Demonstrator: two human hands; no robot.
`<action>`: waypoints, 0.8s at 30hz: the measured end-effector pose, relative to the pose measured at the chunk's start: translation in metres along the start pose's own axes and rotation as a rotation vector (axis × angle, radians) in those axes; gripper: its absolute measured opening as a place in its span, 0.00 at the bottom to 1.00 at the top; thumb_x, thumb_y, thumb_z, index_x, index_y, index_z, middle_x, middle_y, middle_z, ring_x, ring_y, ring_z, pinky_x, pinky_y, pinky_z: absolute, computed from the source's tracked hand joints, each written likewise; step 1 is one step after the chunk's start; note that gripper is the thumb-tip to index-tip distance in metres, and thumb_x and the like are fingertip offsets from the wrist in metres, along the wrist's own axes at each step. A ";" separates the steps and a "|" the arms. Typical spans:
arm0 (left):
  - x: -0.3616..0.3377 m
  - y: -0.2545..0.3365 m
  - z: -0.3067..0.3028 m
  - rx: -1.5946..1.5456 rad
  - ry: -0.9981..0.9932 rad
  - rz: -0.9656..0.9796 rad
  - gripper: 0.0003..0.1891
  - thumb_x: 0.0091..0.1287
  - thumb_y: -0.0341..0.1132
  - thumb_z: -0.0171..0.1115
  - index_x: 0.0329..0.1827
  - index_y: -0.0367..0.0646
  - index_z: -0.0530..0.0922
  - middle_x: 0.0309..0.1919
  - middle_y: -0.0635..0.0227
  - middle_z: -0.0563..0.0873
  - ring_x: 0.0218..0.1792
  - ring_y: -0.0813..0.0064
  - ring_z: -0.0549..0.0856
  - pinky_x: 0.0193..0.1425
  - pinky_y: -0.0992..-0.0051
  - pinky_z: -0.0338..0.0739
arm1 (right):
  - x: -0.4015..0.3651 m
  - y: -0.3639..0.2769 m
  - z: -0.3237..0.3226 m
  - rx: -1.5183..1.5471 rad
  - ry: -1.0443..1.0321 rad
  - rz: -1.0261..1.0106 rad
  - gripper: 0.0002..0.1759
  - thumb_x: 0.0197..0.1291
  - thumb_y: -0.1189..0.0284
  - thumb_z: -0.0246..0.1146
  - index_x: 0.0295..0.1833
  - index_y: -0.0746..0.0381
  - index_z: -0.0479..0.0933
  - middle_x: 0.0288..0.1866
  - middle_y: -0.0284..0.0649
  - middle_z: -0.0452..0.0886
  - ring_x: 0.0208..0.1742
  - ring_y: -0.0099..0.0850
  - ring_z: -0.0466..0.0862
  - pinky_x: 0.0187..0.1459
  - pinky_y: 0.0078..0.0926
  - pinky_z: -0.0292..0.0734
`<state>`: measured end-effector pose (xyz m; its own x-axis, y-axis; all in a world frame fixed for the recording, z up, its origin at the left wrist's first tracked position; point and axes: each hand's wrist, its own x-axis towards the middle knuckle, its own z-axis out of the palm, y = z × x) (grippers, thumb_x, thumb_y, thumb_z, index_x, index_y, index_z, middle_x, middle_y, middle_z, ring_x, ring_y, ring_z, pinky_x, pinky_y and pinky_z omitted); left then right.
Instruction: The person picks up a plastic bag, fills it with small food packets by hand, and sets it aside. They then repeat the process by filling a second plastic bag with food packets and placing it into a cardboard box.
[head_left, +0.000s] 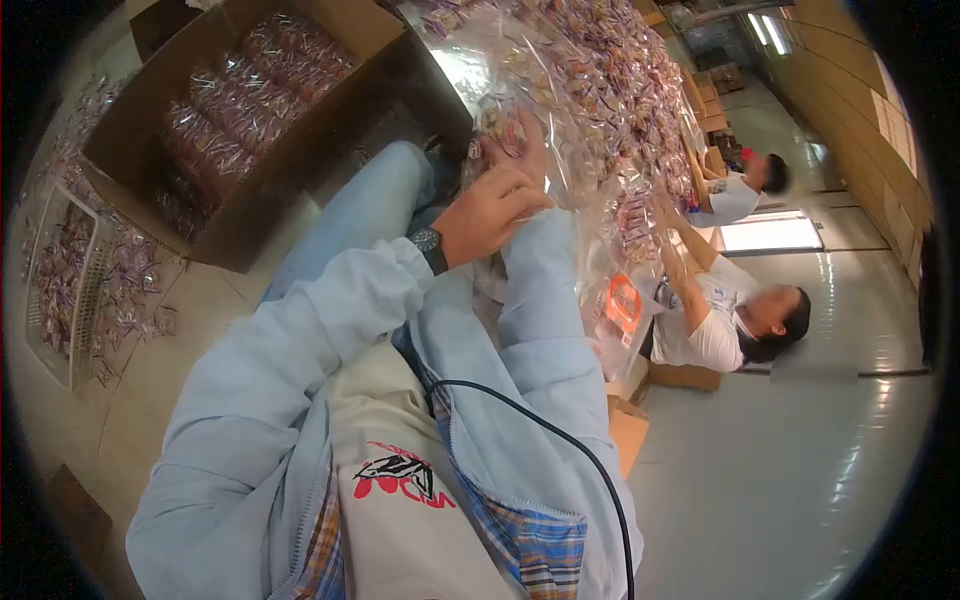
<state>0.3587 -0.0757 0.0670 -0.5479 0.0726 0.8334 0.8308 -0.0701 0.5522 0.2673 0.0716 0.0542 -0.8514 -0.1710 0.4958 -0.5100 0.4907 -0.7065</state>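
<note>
Working close together above the lap, the left hand (492,213) has its fingers bent and narrow, while the right hand (535,155) lies just beyond, partly covered. A wrapped packet (503,136) shows at the right hand's fingers, near the carton (330,150); whether either hand grips it or the film cannot be told. Clear film (562,150) lies beside the right hand, next to the heap (630,75) of packets.

Possible faults, as judged: the packet could slip into the gap between lap and carton if pressed loosely, its wrapper being glossy; loose film could catch on the watch (428,243) if drawn back over the wrist; packets could slide from the heap if the film were tugged.
</note>
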 end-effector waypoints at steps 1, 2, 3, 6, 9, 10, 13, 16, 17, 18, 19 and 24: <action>-0.001 -0.004 -0.001 -0.008 -0.010 -0.036 0.16 0.63 0.18 0.69 0.53 0.41 0.84 0.46 0.60 0.81 0.49 0.56 0.82 0.56 0.63 0.79 | 0.011 -0.010 -0.001 -0.203 -0.068 0.001 0.45 0.61 0.78 0.76 0.82 0.57 0.63 0.68 0.47 0.78 0.55 0.36 0.87 0.56 0.32 0.87; -0.002 -0.010 -0.002 -0.014 -0.020 -0.071 0.16 0.63 0.18 0.68 0.53 0.41 0.84 0.45 0.60 0.81 0.49 0.56 0.82 0.56 0.64 0.79 | 0.018 0.001 0.006 -0.166 -0.075 0.016 0.46 0.61 0.77 0.77 0.82 0.56 0.62 0.69 0.48 0.78 0.55 0.36 0.87 0.56 0.31 0.87; -0.004 -0.016 -0.003 -0.019 -0.030 -0.105 0.15 0.63 0.18 0.68 0.52 0.41 0.84 0.45 0.60 0.81 0.48 0.57 0.83 0.56 0.64 0.79 | 0.027 0.016 0.014 -0.129 -0.082 0.031 0.47 0.61 0.77 0.77 0.83 0.56 0.61 0.69 0.48 0.77 0.54 0.36 0.87 0.55 0.31 0.86; -0.009 -0.034 -0.008 -0.062 -0.003 -0.184 0.15 0.64 0.17 0.67 0.52 0.41 0.84 0.44 0.60 0.83 0.46 0.58 0.83 0.56 0.64 0.80 | 0.046 0.040 0.029 -0.083 -0.047 0.044 0.48 0.62 0.75 0.77 0.83 0.56 0.60 0.70 0.47 0.77 0.58 0.35 0.86 0.55 0.32 0.85; -0.008 -0.049 -0.006 -0.083 0.050 -0.127 0.14 0.65 0.17 0.66 0.52 0.41 0.84 0.44 0.60 0.83 0.45 0.58 0.84 0.54 0.63 0.80 | 0.069 0.044 0.042 -0.005 0.122 0.099 0.47 0.62 0.75 0.77 0.83 0.57 0.60 0.71 0.46 0.77 0.60 0.34 0.84 0.55 0.32 0.84; -0.003 -0.051 -0.008 -0.082 0.027 -0.142 0.15 0.65 0.17 0.66 0.52 0.41 0.85 0.44 0.60 0.83 0.44 0.58 0.84 0.56 0.62 0.81 | 0.079 0.046 0.043 0.020 0.190 0.114 0.47 0.62 0.75 0.76 0.83 0.58 0.60 0.71 0.46 0.77 0.61 0.34 0.84 0.55 0.32 0.84; 0.010 -0.043 -0.001 -0.102 -0.051 -0.204 0.15 0.63 0.17 0.67 0.51 0.42 0.85 0.41 0.60 0.84 0.44 0.57 0.85 0.62 0.59 0.82 | 0.099 0.027 -0.001 -0.043 0.454 0.049 0.46 0.63 0.76 0.76 0.82 0.60 0.60 0.71 0.45 0.77 0.62 0.32 0.82 0.56 0.32 0.83; 0.033 -0.039 0.027 -0.191 -0.032 -0.080 0.16 0.62 0.17 0.69 0.51 0.42 0.86 0.40 0.60 0.84 0.43 0.56 0.85 0.61 0.60 0.82 | 0.092 -0.014 -0.060 0.105 0.688 0.152 0.40 0.63 0.76 0.74 0.79 0.62 0.65 0.71 0.47 0.75 0.67 0.33 0.78 0.63 0.32 0.77; 0.041 -0.034 0.036 -0.201 -0.035 -0.071 0.15 0.63 0.17 0.69 0.51 0.42 0.86 0.41 0.59 0.85 0.42 0.56 0.86 0.56 0.62 0.83 | 0.080 -0.015 -0.075 0.061 0.707 0.136 0.39 0.63 0.76 0.74 0.78 0.63 0.66 0.71 0.47 0.74 0.68 0.34 0.77 0.65 0.32 0.75; 0.048 -0.026 0.047 -0.221 -0.020 -0.117 0.14 0.64 0.18 0.69 0.51 0.42 0.86 0.41 0.58 0.86 0.42 0.57 0.86 0.55 0.63 0.83 | 0.068 -0.016 -0.090 0.016 0.727 0.121 0.38 0.63 0.77 0.73 0.78 0.64 0.67 0.71 0.48 0.74 0.68 0.35 0.77 0.67 0.32 0.74; 0.055 -0.017 0.058 -0.238 -0.003 -0.157 0.13 0.65 0.18 0.68 0.51 0.41 0.86 0.41 0.58 0.86 0.42 0.57 0.86 0.55 0.64 0.83 | 0.052 0.001 -0.102 -0.173 0.699 0.024 0.39 0.64 0.78 0.73 0.78 0.66 0.66 0.70 0.48 0.74 0.68 0.35 0.77 0.67 0.32 0.74; 0.079 -0.014 0.072 -0.333 -0.058 -0.378 0.10 0.72 0.21 0.64 0.53 0.39 0.86 0.43 0.57 0.87 0.40 0.62 0.86 0.48 0.68 0.81 | 0.024 0.036 -0.112 0.068 0.649 -0.022 0.39 0.67 0.80 0.69 0.80 0.66 0.63 0.73 0.47 0.75 0.71 0.38 0.78 0.70 0.35 0.74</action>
<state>0.3110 0.0027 0.1234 -0.7899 0.2091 0.5765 0.4935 -0.3413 0.8000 0.2423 0.1808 0.0971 -0.6047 0.3811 0.6994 -0.5511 0.4338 -0.7128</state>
